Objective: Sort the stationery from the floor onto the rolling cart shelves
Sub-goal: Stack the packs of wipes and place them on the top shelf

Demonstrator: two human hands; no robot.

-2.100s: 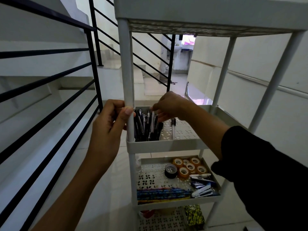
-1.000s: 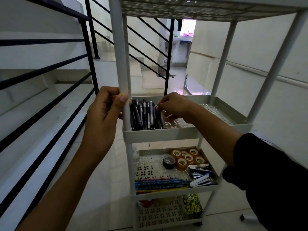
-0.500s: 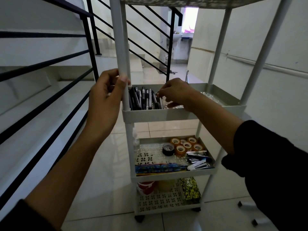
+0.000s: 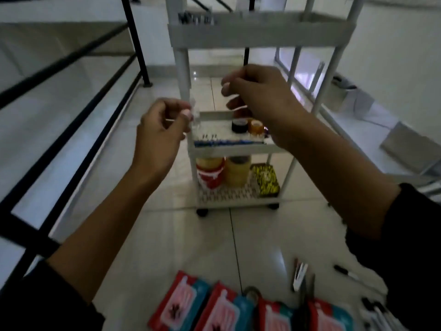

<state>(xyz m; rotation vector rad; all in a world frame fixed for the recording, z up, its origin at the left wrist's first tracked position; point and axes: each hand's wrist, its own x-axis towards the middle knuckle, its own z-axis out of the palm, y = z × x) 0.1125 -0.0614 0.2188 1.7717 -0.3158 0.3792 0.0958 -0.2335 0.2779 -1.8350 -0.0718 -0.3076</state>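
Note:
The white rolling cart (image 4: 260, 28) stands ahead on the tiled floor. Dark pens (image 4: 195, 19) fill the left of its upper shelf. The middle shelf holds tape rolls (image 4: 238, 126) and a row of pencils (image 4: 229, 142). On the bottom shelf are a red container (image 4: 211, 175), a yellow tape roll (image 4: 237, 173) and a black-and-yellow box (image 4: 265, 180). My left hand (image 4: 162, 132) and my right hand (image 4: 260, 96) hover in front of the middle shelf, fingers loosely curled, holding nothing I can see. Red-and-teal packs (image 4: 222, 309), a marker (image 4: 343, 271) and loose pens (image 4: 374, 311) lie on the floor near me.
A black stair railing (image 4: 71, 96) runs along the left. A small white-and-red item (image 4: 299, 275) and a tape roll (image 4: 251, 292) lie among the floor stationery. Flat grey boards (image 4: 405, 144) lie on the floor to the right of the cart. The frame is motion-blurred.
My left hand has let go of the cart post and my right hand has left the pen shelf. Both drew back. The view tilted down, revealing the stationery on the floor.

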